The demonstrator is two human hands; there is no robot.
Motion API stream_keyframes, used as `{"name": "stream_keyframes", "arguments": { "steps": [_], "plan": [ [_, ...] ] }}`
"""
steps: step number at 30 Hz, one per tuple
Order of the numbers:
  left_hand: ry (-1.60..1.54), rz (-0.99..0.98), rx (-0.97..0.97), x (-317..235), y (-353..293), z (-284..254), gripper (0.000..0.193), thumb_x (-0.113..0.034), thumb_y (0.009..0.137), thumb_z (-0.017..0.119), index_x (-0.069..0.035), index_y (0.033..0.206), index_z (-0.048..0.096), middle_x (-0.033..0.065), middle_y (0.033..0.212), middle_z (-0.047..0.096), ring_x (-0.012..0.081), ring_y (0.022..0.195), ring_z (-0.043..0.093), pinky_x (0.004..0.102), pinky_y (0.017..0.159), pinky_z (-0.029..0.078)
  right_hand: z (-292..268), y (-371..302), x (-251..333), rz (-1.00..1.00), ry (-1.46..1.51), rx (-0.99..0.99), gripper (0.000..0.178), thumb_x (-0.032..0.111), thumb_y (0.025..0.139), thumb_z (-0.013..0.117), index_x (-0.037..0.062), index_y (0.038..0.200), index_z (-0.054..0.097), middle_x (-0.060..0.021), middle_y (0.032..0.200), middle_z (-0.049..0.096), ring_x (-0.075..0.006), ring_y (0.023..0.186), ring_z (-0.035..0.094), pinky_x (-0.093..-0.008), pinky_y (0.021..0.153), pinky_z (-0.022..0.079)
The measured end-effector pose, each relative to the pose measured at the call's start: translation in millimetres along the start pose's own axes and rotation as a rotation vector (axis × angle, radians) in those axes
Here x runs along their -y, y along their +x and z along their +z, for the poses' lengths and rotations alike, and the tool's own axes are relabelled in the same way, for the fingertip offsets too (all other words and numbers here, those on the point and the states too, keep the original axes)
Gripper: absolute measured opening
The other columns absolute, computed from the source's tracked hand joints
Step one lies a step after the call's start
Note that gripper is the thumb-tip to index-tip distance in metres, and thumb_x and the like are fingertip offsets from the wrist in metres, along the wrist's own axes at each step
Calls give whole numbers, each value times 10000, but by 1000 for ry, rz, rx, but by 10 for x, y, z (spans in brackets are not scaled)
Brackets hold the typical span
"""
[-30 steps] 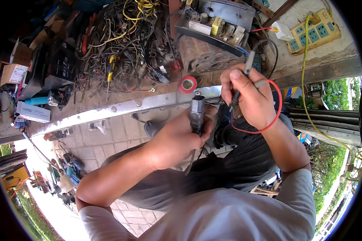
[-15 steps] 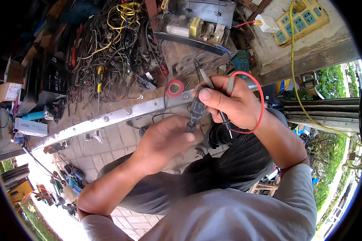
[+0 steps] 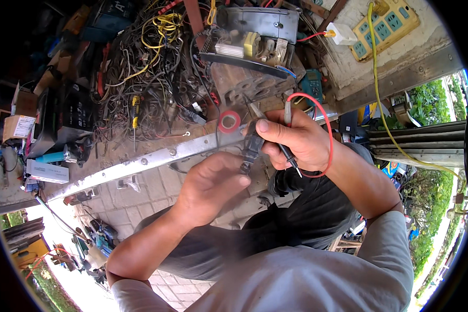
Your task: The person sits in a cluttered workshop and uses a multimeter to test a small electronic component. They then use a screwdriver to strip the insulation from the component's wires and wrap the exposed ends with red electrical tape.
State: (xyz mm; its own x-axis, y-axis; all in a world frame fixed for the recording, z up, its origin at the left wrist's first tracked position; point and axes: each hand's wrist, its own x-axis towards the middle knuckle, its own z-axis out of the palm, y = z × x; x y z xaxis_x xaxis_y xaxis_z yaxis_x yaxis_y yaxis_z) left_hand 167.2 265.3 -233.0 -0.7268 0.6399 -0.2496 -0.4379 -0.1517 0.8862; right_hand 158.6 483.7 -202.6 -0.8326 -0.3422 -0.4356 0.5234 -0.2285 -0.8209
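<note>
My right hand [image 3: 299,136] is closed around a black cable connector [image 3: 252,144], thumb on its upper part. The same hand grips a dark test probe [image 3: 287,154], its bare metal tip pointing down, and a red test lead [image 3: 328,125] loops over the wrist side. Grey tapered pieces poke up between its fingers. My left hand [image 3: 205,187] closes on the connector's lower end with thumb and fingers, which are partly blurred. Just beyond the hands, a roll of red tape [image 3: 229,121] lies by the bench edge.
A metal-edged bench [image 3: 158,157] runs across in front. On it are tangled cables [image 3: 156,78], a yellow-black screwdriver [image 3: 135,112], an opened circuit box [image 3: 255,47] and a teal multimeter [image 3: 312,83]. A power strip [image 3: 385,28] sits far right, with a yellow cable hanging down.
The view has shifted slightly, so the bench sits a little differently. Both hands remain at the connector, and the probe stays in my right hand.
</note>
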Motion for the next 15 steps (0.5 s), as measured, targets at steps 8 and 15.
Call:
{"name": "stream_keyframes", "arguments": {
  "steps": [8,15],
  "plan": [
    [-59,-6,1,-5,7,-36,158,5,851,636,-44,975,551,6,980,560,80,855,521,238,770,432,-3,31,-43,41,78,48,275,325,944,534,52,921,543,-9,574,443,-104,428,410,-247,407,314],
    [-75,1,23,-46,-12,-5,138,-22,859,636,-35,961,544,24,957,567,89,836,522,241,755,425,-29,46,-57,90,177,103,278,327,952,516,53,922,552,-14,589,456,-112,431,407,-253,416,317]
  ]
}}
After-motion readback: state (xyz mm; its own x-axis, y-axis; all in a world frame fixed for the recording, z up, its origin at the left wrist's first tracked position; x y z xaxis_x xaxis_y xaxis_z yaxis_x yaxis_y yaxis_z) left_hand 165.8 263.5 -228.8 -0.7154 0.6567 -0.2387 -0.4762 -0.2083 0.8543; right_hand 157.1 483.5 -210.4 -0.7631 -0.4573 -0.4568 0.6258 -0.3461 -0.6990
